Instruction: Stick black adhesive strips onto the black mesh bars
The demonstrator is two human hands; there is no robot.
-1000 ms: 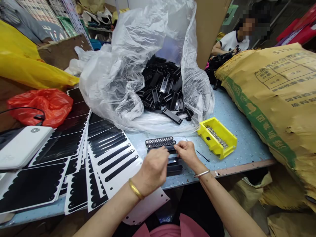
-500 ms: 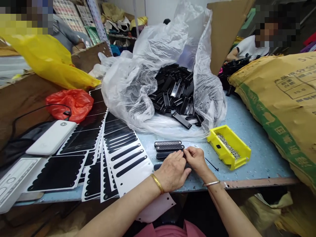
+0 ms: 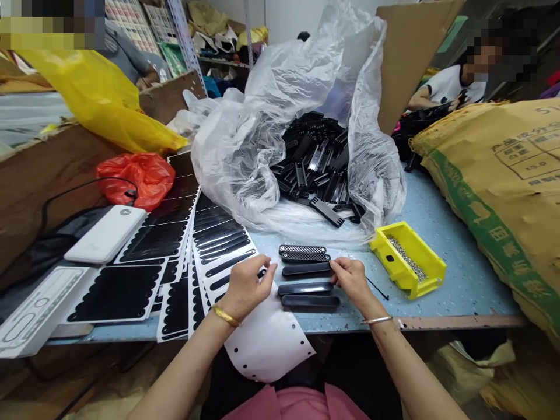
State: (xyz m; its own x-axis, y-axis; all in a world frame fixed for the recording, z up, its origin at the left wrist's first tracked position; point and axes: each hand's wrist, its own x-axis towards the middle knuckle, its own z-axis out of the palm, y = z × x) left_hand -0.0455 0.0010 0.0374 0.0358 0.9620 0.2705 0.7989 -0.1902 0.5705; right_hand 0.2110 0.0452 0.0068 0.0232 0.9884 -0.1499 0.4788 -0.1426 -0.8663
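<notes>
From overhead, the left hand (image 3: 245, 286) hangs loosely curled just beside smooth black plastic bars (image 3: 306, 287) on a speckled blue bench (image 3: 455, 286), while the right hand (image 3: 352, 283) rests its fingertips on one bar's end, ungripping. Perforated black strips (image 3: 305, 254) lie beyond; a clear plastic bag (image 3: 236, 157) of black parts (image 3: 315, 169), die-cut black-and-white sheets (image 3: 223, 262) and a yellow bin (image 3: 394, 274) of screws (image 3: 406, 258) sit around them.

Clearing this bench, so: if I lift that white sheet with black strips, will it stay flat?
Probably not: the white sheet droops over the table edge, so it seems floppy. It also looks thin and light, likely to sag unsupported.
</notes>
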